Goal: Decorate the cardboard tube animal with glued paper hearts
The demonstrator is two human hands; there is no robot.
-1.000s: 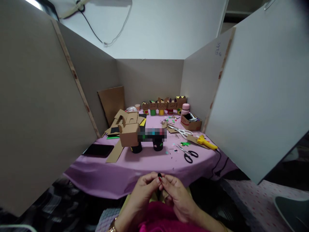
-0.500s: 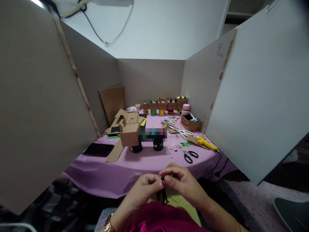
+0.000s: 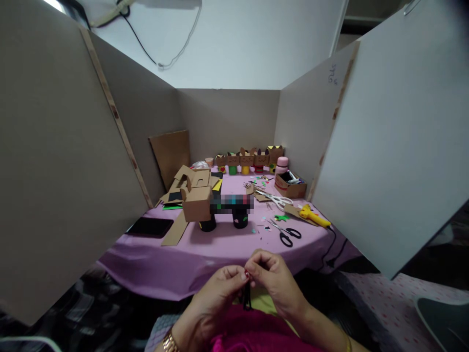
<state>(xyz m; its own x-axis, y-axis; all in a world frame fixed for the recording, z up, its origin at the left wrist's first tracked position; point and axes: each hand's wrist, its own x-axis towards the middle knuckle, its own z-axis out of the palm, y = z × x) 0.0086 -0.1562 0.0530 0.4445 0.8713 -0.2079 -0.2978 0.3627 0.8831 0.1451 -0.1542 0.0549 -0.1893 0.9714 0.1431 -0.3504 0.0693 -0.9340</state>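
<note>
Both my hands meet just in front of the table's near edge, over my lap. My left hand [image 3: 216, 293] and my right hand [image 3: 273, 278] pinch a small black strip-like piece [image 3: 246, 296] between their fingertips; its lower end hangs down between them. What the piece is I cannot make out. Beyond the hands, on the purple tablecloth [image 3: 190, 254], stand two black cups [image 3: 240, 220], one under a cardboard box [image 3: 197, 204].
Black scissors [image 3: 286, 233], white scissors [image 3: 278, 199] and a yellow glue gun [image 3: 311, 215] lie to the right. A row of cardboard figures [image 3: 247, 160] lines the back. A dark tablet [image 3: 149, 227] lies at the left. Grey partition boards enclose the table.
My hands have risen slightly from my lap and the black piece now hangs down between the fingertips; a second ago only a small black tip showed above them.
</note>
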